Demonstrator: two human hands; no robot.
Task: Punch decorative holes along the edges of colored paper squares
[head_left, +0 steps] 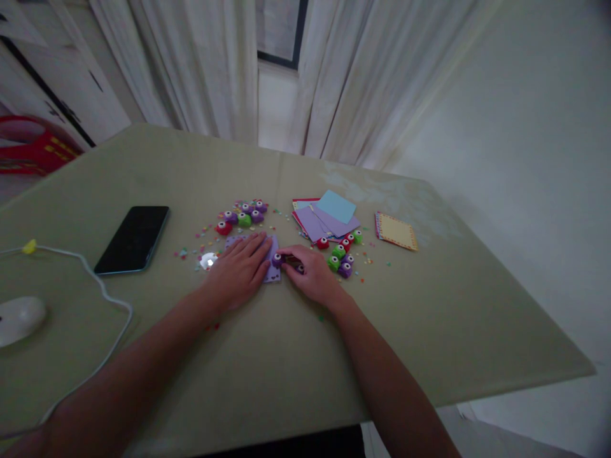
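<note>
A purple card (273, 275) lies on the table, with small punched shapes along its edge. My left hand (241, 264) rests flat across it, fingers stretched out and pressing it down. At the card's right edge, my right hand (312, 270) pinches a small purple paper punch (277, 259) between thumb and fingers. Just beyond my right hand sits a cluster of red, green and purple paper punches (338, 252). Another cluster of paper punches (244, 219) stands above the card, with bits of confetti (203, 238) scattered around.
A fan of coloured cards (329, 216) lies behind the right cluster, and a stack of cream cards (397, 232) is farther right. On the left are a black tablet (133, 240), a white cable (102, 286) and a white mouse (21, 319). Curtains hang behind the table (453, 305).
</note>
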